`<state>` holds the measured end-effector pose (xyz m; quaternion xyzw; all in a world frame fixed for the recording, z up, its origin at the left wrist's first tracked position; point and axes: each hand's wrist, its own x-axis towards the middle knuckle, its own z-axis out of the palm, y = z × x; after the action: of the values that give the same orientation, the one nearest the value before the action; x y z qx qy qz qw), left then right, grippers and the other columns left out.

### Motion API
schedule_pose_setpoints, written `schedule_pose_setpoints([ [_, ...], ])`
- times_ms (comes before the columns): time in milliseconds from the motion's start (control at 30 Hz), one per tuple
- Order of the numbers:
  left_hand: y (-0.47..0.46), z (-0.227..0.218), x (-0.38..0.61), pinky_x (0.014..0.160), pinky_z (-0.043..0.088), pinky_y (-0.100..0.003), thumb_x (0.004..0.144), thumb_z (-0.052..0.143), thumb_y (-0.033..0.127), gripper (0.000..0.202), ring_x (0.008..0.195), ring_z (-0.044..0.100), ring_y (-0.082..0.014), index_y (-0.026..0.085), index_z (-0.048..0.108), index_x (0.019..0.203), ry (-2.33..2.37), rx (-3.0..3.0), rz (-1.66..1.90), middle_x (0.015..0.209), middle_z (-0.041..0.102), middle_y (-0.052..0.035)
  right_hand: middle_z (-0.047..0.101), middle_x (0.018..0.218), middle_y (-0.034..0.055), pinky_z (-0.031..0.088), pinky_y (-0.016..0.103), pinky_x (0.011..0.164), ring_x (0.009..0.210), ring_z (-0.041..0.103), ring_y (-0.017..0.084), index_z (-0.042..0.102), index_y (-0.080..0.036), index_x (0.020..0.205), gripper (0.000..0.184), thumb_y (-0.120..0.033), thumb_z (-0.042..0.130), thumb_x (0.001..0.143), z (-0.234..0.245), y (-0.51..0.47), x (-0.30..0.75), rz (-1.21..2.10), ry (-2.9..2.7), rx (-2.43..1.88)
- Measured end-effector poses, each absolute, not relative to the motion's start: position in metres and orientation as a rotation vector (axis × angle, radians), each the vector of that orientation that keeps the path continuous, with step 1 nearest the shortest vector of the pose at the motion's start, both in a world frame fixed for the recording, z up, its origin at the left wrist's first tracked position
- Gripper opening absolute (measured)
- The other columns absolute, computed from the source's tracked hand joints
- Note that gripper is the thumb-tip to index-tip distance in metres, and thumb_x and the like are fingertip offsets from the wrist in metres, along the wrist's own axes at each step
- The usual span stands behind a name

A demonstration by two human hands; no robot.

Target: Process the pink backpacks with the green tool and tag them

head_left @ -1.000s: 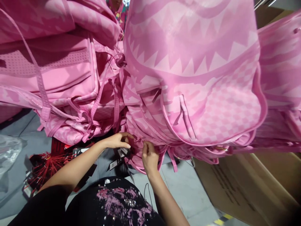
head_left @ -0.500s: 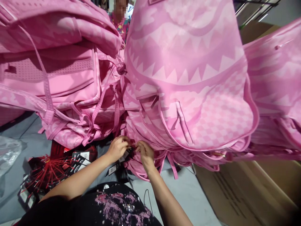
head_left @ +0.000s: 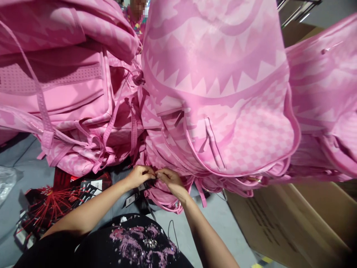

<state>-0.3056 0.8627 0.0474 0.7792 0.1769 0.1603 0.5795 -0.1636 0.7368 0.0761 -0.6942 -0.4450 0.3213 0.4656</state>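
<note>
Red-stringed tags (head_left: 52, 203): heaped to the left.
Left hand (head_left: 138, 176): fingertips bent together — whether anything is pinched cannot be told.
Right hand (head_left: 170, 178): drawn in, fingertips brought up to the left's; hold hidden, work apparently narrowed to one spot.
Pink backpacks (head_left: 212, 98): stacked just beyond.

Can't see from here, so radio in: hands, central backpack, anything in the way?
Left hand and right hand close together, grip unclear. Central pink backpack just beyond them. Dangling strap right of the hands, nothing plainly blocking.
</note>
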Motion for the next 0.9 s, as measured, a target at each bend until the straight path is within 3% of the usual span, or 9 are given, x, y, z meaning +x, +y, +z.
schedule_pose_setpoints([
  [133,0.866,0.049,-0.314,0.072,0.049,-0.022,0.082,0.059,0.021,0.016,0.075,0.067,-0.0124,0.019,0.075,0.087,0.428,1.938,0.322,0.083,0.075,-0.0011,0.071,0.078,0.0017,0.049,0.026,0.067,0.074,0.064,0.016,0.07,-0.02,0.081,0.018,-0.029,0.054,0.081,0.078,0.738,-0.167,0.774,-1.208,-1.752],
  [400,0.866,0.051,-0.315,0.074,0.047,-0.023,0.085,0.054,0.017,0.021,0.082,0.068,-0.0141,0.023,0.074,0.092,0.472,2.184,0.237,0.09,0.075,-0.0014,0.066,0.079,0.0011,0.044,0.025,0.068,0.072,0.06,0.015,0.068,-0.021,0.08,0.02,-0.024,0.049,0.088,0.074,0.737,-0.166,0.669,-1.457,-1.785],
  [600,0.861,0.057,-0.311,0.073,0.046,-0.027,0.085,0.056,0.02,0.016,0.087,0.069,-0.0214,0.021,0.068,0.095,0.497,2.347,0.104,0.093,0.073,-0.0078,0.06,0.079,0.0029,0.04,0.027,0.072,0.075,0.054,0.016,0.063,-0.021,0.078,0.024,-0.018,0.043,0.091,0.073,0.736,-0.171,0.539,-1.636,-1.835],
  [733,0.857,0.062,-0.305,0.07,0.046,-0.028,0.085,0.052,0.017,0.017,0.087,0.069,-0.0232,0.018,0.064,0.097,0.459,2.455,0.093,0.095,0.072,-0.0101,0.058,0.073,0.0024,0.039,0.026,0.068,0.071,0.053,0.016,0.056,-0.02,0.071,0.02,-0.011,0.044,0.085,0.076,0.733,-0.178,0.333,-1.723,-1.879],
  [900,0.858,0.058,-0.297,0.066,0.045,-0.027,0.084,0.049,0.014,0.018,0.084,0.07,-0.0222,0.021,0.064,0.09,0.387,2.569,0.117,0.09,0.073,-0.0062,0.059,0.071,0.0012,0.039,0.025,0.062,0.066,0.055,0.015,0.051,-0.021,0.07,0.017,-0.006,0.046,0.077,0.065,0.734,-0.18,0.069,-1.722,-1.952],
])
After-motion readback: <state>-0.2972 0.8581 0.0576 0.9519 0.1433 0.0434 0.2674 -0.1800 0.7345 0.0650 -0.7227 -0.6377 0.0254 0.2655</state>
